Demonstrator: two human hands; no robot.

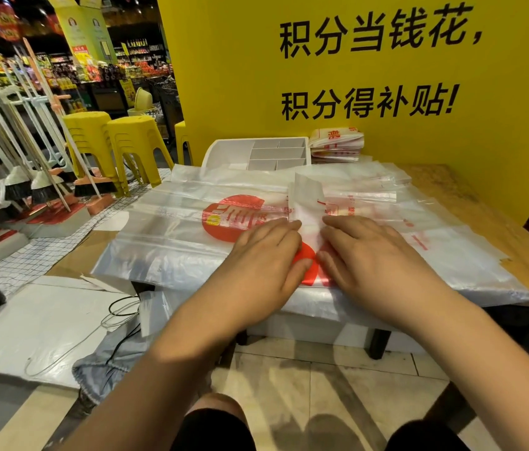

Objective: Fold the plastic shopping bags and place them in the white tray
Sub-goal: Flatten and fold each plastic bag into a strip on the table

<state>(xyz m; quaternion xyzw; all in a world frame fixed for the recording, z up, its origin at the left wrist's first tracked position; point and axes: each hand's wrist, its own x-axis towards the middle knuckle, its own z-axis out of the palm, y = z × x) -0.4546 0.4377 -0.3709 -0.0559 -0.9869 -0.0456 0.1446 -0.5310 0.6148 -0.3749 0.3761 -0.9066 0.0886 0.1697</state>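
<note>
Yellow wall (pixel 230 92): stands behind the table's far edge.
Table (pixel 451 190): wooden top, bare along its right edge.
Plastic shopping bags (pixel 175 229): clear with red print, spread flat in layers over most of the top, overhanging the left and near edges.
White tray (pixel 224 151): divided into compartments, at the far edge, left of centre.
Left hand (pixel 266 255) and right hand (pixel 370 252): palms down, side by side near the near edge. Fingers straight and held together, pressing on a narrow folded bag (pixel 308 203) lying on top of the spread.
Stack of folded bags (pixel 336 144): at the far edge, just beside the tray's right side, against the wall.
</note>
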